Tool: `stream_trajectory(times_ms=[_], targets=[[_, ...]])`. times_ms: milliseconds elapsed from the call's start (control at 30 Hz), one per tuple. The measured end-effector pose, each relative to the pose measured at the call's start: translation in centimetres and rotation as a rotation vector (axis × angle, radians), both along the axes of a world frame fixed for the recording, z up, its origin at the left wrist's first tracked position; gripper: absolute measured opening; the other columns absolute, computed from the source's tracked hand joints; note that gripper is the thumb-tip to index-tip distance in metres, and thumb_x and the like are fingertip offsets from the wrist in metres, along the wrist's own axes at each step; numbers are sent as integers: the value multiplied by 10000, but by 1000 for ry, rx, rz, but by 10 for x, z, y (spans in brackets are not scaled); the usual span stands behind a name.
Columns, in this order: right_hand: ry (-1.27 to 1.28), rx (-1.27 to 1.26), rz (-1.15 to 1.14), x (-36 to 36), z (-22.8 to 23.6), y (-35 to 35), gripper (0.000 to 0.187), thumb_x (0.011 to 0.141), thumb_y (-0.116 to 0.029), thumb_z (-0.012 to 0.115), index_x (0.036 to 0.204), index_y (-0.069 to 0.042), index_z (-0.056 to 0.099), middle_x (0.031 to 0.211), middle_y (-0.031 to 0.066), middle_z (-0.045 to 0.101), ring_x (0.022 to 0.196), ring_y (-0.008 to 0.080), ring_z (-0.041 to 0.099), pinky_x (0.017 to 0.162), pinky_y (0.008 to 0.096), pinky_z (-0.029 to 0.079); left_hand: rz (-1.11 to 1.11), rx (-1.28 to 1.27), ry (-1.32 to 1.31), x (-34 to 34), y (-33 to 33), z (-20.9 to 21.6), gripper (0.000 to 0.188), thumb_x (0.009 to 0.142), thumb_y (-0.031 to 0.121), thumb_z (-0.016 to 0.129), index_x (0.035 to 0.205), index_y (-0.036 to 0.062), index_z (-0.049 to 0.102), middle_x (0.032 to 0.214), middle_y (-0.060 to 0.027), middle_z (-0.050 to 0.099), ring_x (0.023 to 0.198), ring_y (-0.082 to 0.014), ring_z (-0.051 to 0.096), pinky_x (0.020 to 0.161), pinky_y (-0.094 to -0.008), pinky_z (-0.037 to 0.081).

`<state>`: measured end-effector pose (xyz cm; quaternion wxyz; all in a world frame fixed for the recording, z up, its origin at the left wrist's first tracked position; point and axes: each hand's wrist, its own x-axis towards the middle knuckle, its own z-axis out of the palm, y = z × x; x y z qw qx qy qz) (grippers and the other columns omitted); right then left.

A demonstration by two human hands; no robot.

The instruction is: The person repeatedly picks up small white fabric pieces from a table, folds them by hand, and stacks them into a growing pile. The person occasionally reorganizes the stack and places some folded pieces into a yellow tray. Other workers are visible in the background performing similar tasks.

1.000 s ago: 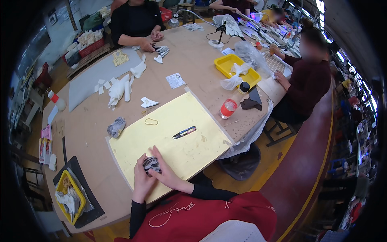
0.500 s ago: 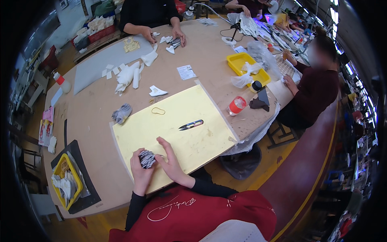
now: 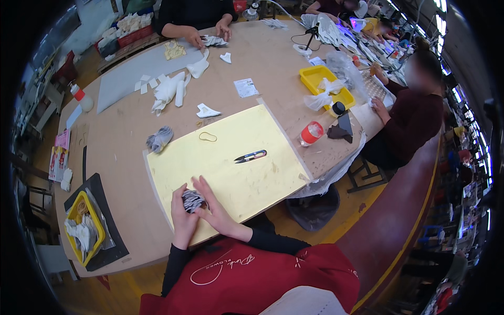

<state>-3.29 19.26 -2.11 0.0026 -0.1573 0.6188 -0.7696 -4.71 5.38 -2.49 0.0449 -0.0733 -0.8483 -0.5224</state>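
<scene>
At the near edge of a yellow sheet (image 3: 252,189), a bundle of grey-and-white layered pieces (image 3: 192,200) sits between my two hands. My left hand (image 3: 184,223) wraps the bundle from the left. Against its right side lies my right hand (image 3: 219,214), thumb touching the pieces and long fingers raised along the far side. Thread snips (image 3: 251,156) lie on the sheet beyond my right hand. A loose rubber band (image 3: 208,136) is near the sheet's far edge. At the sheet's left corner rests another grey bundle (image 3: 159,139).
A yellow tray (image 3: 103,231) of pieces and rubber bands stands at left. On the right are a red-banded jar (image 3: 311,133), a dark-capped bottle (image 3: 337,108) and a yellow tray (image 3: 311,79) with plastic bags. White pieces (image 3: 168,94) lie farther off. People sit across and right.
My right hand has closed in on the bundle, its fingers now up against it. Across the table, a person's hands have gathered their pieces together.
</scene>
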Motion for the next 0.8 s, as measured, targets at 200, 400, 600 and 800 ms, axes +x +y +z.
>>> stream_trajectory(times_ms=[200, 400, 600, 800], targets=[[-5, 105, -65, 0, -9, -2, 829, 974, -237, 573, 1579, -45, 40, 1631, 164, 156, 1518, 292, 122, 1215, 414, 119, -182, -302, 248, -7, -5, 7, 785, 706, 43, 789, 1389, 24, 403, 1262, -149, 512, 1120, -291, 558, 968, -374, 463], [-113, -24, -62, 0, -18, 3, 683, 906, 15, 539, 1524, -31, 254, 1555, 177, 299, 1449, 286, 299, 1170, 384, 272, -98, -75, -50, -3, -7, 10, 667, 731, -10, 741, 1333, 26, 456, 1271, -147, 508, 1188, -293, 519, 1011, -381, 438], [-73, 151, -137, 1, -14, 4, 498, 885, 83, 503, 1375, 4, 455, 1370, 174, 510, 1296, 270, 502, 1085, 346, 407, -72, -92, 29, -7, -8, 2, 639, 747, -39, 736, 1326, 35, 474, 1154, -110, 570, 1044, -230, 593, 906, -334, 496], [-71, 347, -228, -13, -9, 33, 239, 878, 35, 616, 1107, 9, 679, 1210, 128, 605, 1010, 205, 623, 827, 278, 509, 42, 287, -174, -1, -11, 14, 630, 797, 21, 756, 1354, 34, 461, 1187, -122, 568, 1072, -207, 580, 932, -330, 482]])
